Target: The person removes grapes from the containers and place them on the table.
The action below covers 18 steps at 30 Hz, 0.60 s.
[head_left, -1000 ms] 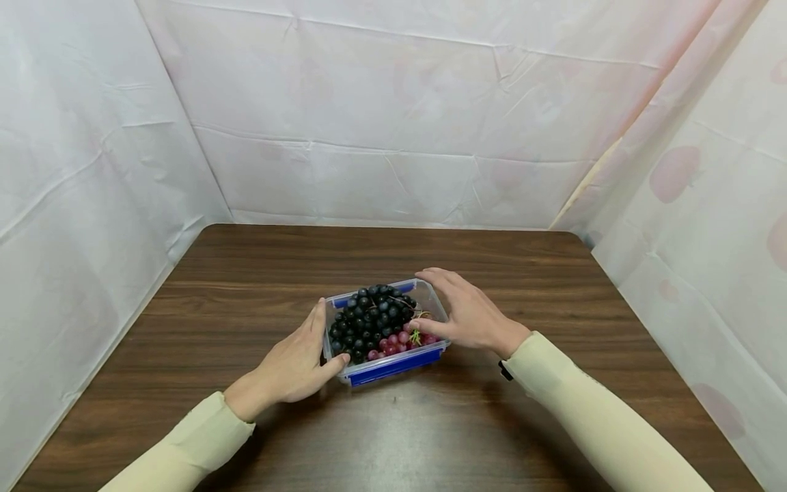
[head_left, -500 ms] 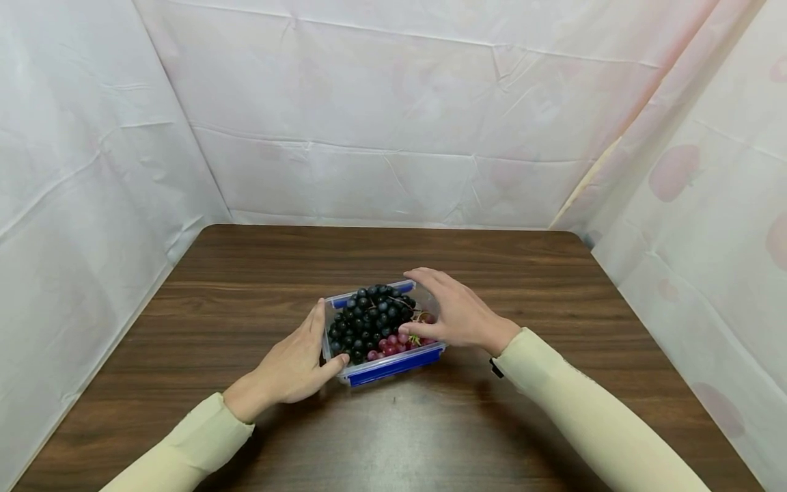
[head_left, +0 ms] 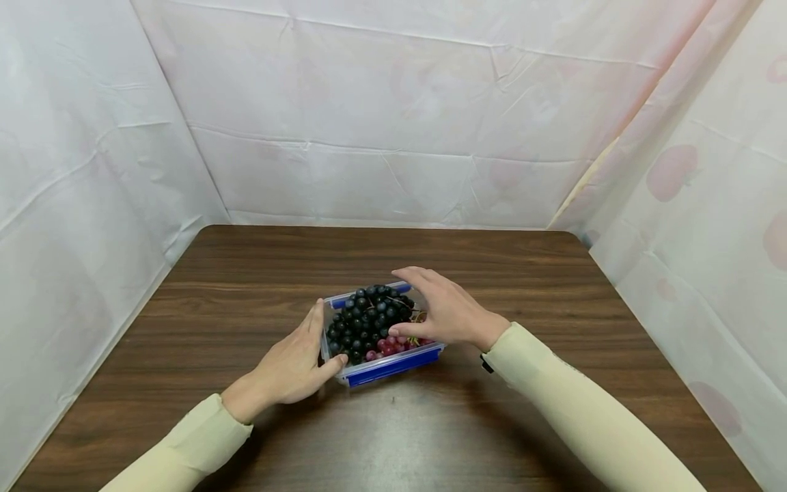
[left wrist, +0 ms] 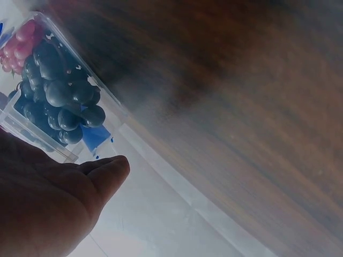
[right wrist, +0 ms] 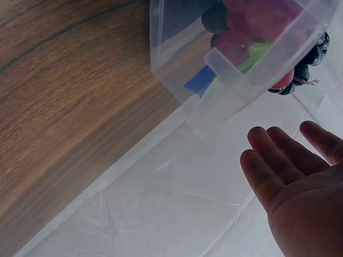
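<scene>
A clear plastic food container [head_left: 344,372] with blue clips stands near the middle of the table, slightly angled. Inside it lie a bunch of black grapes [head_left: 363,321] and a smaller bunch of red grapes [head_left: 387,346] at the front right, with a green stem. My left hand [head_left: 285,369] rests along the container's left side, fingers straight and thumb at the front left corner. Over the right part of the container hovers my right hand [head_left: 451,311], fingers spread and thumb over the red grapes. In the right wrist view its fingers [right wrist: 262,176] are extended and hold nothing.
The container stands on a dark wooden table [head_left: 277,253]. White sheets [head_left: 369,123] hang behind it and on both sides. A blue clip [head_left: 393,367] runs along the container's front edge.
My right hand has moved leftward from the container's right edge, further over the grapes. The left hand and the container have stayed in place.
</scene>
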Tool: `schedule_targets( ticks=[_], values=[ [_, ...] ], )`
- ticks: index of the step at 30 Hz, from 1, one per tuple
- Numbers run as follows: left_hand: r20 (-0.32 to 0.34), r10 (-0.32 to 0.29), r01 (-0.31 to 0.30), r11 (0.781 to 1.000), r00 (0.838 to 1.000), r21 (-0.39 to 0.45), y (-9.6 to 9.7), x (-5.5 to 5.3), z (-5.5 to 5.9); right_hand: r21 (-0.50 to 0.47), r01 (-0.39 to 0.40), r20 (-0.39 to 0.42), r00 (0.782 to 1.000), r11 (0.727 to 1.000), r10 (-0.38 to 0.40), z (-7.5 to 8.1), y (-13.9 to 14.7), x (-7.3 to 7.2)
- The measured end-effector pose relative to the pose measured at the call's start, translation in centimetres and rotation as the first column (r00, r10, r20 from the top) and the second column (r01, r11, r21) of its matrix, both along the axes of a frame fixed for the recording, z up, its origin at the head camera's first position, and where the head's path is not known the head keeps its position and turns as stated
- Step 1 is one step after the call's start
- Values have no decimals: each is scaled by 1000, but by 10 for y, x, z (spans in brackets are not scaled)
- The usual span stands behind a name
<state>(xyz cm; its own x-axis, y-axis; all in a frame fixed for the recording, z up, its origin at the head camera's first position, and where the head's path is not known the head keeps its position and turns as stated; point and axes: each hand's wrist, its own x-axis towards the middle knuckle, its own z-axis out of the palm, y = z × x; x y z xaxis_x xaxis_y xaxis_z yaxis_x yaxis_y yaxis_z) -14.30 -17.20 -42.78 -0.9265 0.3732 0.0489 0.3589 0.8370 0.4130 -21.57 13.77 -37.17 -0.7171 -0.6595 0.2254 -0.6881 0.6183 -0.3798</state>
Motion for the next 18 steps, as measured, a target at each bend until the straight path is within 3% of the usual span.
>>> schedule_targets(
  ticks=[18],
  values=[
    [7, 0, 0, 1000, 1000, -2, 0, 0, 1, 75, -12, 9, 1000, 997, 12, 3, -15, -3]
  ],
)
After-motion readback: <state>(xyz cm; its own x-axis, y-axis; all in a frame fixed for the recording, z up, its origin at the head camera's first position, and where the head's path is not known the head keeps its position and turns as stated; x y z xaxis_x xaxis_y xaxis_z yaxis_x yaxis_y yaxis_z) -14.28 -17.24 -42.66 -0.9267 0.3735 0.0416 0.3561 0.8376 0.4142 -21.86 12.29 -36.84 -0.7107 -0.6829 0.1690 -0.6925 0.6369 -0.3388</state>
